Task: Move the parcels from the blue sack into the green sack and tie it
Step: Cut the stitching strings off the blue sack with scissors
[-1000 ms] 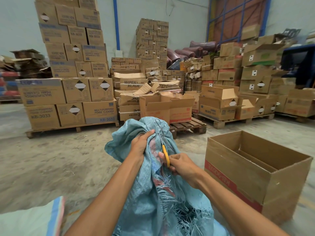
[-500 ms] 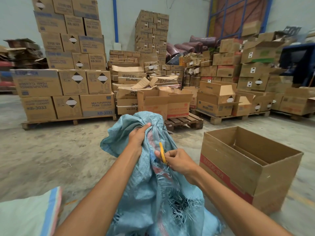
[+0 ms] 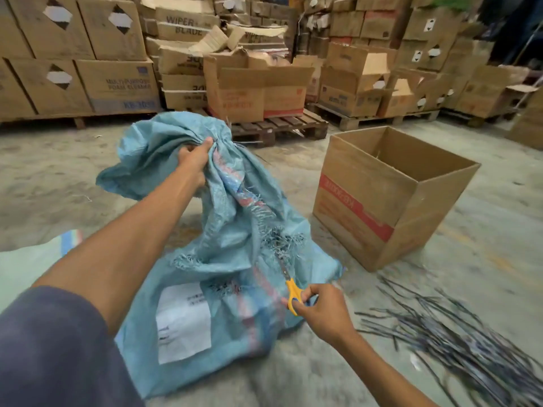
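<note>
At the bunched neck of the blue sack (image 3: 235, 245) the left hand (image 3: 195, 158) is clamped tight; nearer, the right hand (image 3: 323, 312) has fingers curled through yellow scissors (image 3: 292, 292), blades pointing up the frayed seam. This sack stands on the concrete floor (image 3: 58, 171), green sack (image 3: 26, 268) near left, open cardboard box (image 3: 367, 207) right, dark strips (image 3: 455, 327) near right

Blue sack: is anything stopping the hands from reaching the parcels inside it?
Yes, the blue sack itself. Its neck is bunched closed, gripped by the left hand, so the woven fabric covers whatever is inside; no parcel shows. The right hand holds yellow-handled scissors low against the sack's side.
</note>
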Tool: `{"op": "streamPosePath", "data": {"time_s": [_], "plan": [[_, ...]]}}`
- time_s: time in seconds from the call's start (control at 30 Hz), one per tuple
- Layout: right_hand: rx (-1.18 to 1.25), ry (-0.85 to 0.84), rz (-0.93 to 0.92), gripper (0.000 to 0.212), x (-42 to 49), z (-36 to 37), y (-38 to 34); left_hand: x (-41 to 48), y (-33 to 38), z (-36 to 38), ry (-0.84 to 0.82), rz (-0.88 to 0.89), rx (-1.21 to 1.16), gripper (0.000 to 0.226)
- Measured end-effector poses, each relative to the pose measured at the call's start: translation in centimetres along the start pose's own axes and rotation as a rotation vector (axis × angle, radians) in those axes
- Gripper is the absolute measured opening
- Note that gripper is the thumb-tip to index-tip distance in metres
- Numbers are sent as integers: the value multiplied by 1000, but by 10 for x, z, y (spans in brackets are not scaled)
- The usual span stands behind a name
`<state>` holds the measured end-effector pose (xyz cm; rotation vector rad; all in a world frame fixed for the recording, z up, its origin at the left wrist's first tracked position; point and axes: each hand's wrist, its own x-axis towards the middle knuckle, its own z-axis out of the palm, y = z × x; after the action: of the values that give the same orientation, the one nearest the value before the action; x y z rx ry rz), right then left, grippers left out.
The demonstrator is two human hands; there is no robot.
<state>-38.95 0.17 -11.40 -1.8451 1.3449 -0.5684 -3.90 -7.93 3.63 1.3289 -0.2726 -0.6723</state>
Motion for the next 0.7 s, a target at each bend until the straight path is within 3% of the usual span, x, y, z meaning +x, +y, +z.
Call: {"op": "streamPosePath", "data": {"time_s": [0.23, 0.3, 0.47, 0.6, 0.7], "plan": [[-367, -98, 367, 30, -64, 28, 68, 2, -4, 8, -29, -8, -10, 73], [-500, -138, 439, 44, -69, 36, 76, -9, -4, 15, -48, -12, 13, 75], [-696, -179, 436, 62, -69, 53, 85, -13, -16, 28, -115, -33, 50, 69], [-688, -254, 427, 63, -52, 54, 86, -33, -19, 40, -153, -12, 91, 46], [-682, -339, 428, 71, -42, 54, 85, -43, -20, 47, -188, -17, 120, 47]]}}
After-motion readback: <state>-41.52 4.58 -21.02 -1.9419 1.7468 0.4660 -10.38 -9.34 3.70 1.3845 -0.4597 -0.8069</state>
